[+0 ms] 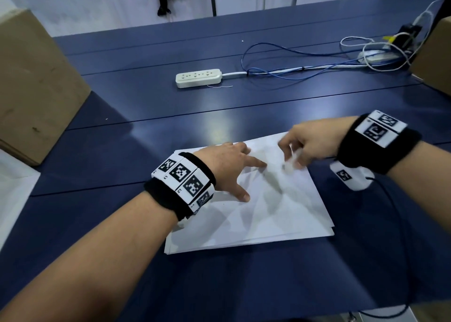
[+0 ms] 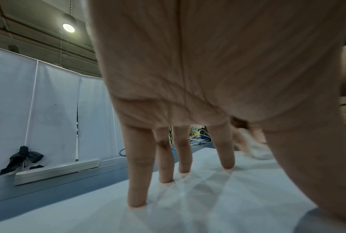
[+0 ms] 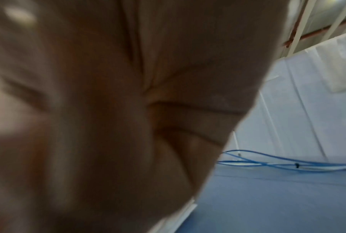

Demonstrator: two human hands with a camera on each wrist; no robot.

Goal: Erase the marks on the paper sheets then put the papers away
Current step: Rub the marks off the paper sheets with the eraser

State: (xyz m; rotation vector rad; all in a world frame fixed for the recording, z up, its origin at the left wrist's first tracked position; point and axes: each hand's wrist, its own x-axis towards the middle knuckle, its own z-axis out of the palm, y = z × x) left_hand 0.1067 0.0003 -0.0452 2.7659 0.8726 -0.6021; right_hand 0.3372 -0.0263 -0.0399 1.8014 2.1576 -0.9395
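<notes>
A small stack of white paper sheets (image 1: 280,214) lies on the dark blue table (image 1: 122,150) in front of me. My left hand (image 1: 231,167) presses flat on the stack's upper left part, fingers straight and spread; the left wrist view shows the fingertips (image 2: 137,203) on the paper (image 2: 208,205). My right hand (image 1: 300,146) hovers over the stack's far right part and pinches a white eraser (image 1: 292,161), blurred by motion, its lower end on the paper. The same eraser (image 2: 255,149) shows past my left fingers. In the right wrist view the palm (image 3: 108,118) fills the picture and hides the eraser.
A white power strip (image 1: 198,78) lies mid-table, its cord and blue cables (image 1: 292,72) running to the far right. Cardboard boxes stand at the left (image 1: 36,84) and the far right (image 1: 434,58). A black cable (image 1: 395,224) trails from my right wrist.
</notes>
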